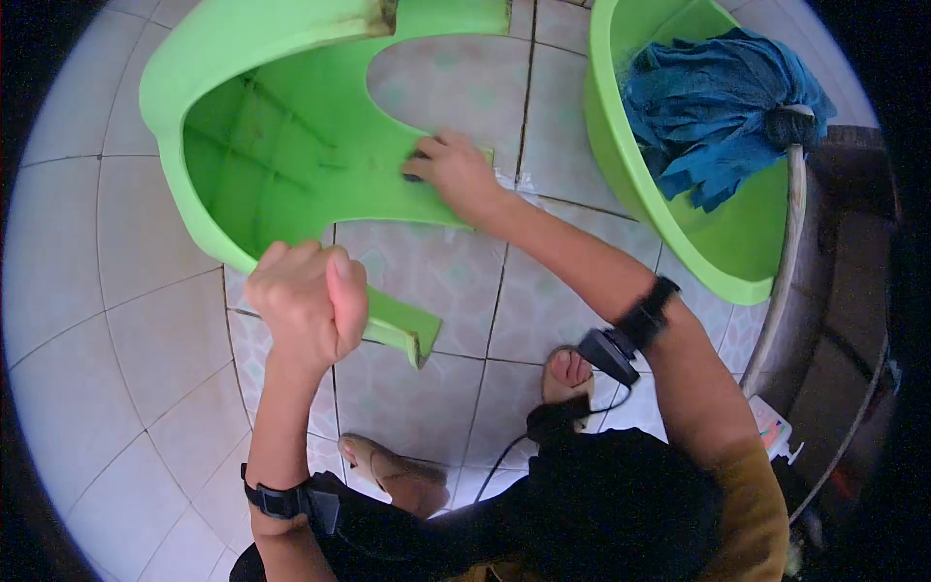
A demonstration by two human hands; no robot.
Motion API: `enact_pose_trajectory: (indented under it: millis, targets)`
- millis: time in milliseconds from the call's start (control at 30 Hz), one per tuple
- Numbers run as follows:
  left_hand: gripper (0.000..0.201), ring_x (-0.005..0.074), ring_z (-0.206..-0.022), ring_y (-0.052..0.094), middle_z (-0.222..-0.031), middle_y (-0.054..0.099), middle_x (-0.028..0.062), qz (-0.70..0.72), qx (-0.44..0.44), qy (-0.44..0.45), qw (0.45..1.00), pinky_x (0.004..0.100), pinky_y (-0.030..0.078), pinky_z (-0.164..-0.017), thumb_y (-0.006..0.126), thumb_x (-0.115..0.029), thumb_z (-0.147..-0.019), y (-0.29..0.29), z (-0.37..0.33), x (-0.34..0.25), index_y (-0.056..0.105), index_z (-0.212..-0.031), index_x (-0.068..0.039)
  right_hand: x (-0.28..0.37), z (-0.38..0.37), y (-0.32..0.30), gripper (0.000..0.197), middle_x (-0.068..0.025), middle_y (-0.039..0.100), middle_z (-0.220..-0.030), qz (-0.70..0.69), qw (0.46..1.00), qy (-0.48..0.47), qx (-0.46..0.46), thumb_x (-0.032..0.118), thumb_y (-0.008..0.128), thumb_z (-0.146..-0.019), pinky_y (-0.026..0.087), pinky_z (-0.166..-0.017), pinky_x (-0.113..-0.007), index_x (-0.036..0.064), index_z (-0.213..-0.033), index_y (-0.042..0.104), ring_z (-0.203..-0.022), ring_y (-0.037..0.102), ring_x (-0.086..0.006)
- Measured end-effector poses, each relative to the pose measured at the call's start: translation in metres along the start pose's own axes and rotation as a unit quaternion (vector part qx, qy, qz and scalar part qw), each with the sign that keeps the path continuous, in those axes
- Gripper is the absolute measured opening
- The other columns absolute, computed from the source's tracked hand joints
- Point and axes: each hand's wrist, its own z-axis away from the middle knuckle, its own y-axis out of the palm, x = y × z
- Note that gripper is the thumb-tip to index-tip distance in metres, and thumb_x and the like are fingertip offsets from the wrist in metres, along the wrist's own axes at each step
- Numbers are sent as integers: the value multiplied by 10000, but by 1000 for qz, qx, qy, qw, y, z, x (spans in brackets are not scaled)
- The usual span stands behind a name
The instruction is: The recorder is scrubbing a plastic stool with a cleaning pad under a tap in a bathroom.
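Note:
A light green plastic stool [320, 126] lies tipped over on the tiled floor, its hollow underside turned toward me. Dark stains mark the inside and the foot of one leg. My left hand [308, 299] is closed round the stool's near edge, by a leg that points right. Over the inner face of another leg, my right hand [458, 177] has its fingers bent down on a small dark object [415, 167]. Those fingers cover most of it, so its kind does not show.
At the upper right stands a green tub [606, 126] with a blue mop head [718, 107] in it. The mop's pale handle [797, 213] runs down the right side. Dark wooden furniture [853, 223] is beside it. White tiled wall rises at left.

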Motion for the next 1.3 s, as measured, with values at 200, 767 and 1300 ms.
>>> enact_pose_trajectory:
  millis: [200, 767, 1300]
  targets:
    - [322, 216, -385, 338, -427, 366, 38, 13, 4, -17, 1000, 329, 245, -418, 468, -83, -795, -8, -1, 7, 450, -473, -94, -7, 19, -9, 358, -31, 585, -982, 19, 997, -49, -51, 31, 596, -650, 444, -779, -346, 145, -983, 660, -888, 519, -250]
    - [421, 286, -355, 375, -414, 394, 101, -23, -19, -16, 999, 381, 299, -407, 441, -105, -871, -7, -34, 17, 431, -457, -33, -1, 49, -40, 275, -74, 544, -899, -2, 991, 134, -11, 117, 620, -753, 442, -770, -372, 125, -1026, 643, -878, 514, -268]
    - [503, 313, -356, 369, -418, 356, 157, -4, 188, -263, 946, 414, 322, -423, 495, -260, -891, -59, -69, 7, 433, -468, 6, 23, 31, -27, 334, -134, 520, -926, -139, 978, 96, -123, 81, 639, -734, 426, -795, -416, 63, -1056, 552, -908, 492, -329]
